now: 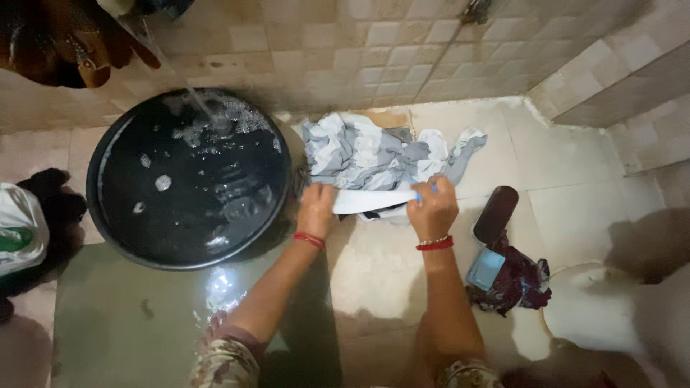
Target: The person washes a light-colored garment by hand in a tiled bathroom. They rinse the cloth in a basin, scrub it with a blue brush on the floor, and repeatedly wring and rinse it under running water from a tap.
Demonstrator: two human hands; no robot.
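Note:
A wet grey-and-white striped garment (381, 154) lies crumpled on the tiled floor by the wall. My left hand (315, 208) and my right hand (433, 208) both grip its near edge, a stretched white band (370, 201) pulled taut between them. A bit of blue shows at my right hand's fingers; I cannot tell what it is. Both wrists wear red thread bands.
A large black tub (188, 179) of soapy water stands left of the garment, with a stream of water running into it. A dark cylinder-shaped object (496, 213), a blue bar (485, 268) and a dark maroon cloth (519, 282) lie at right. A white bag (18, 226) sits far left.

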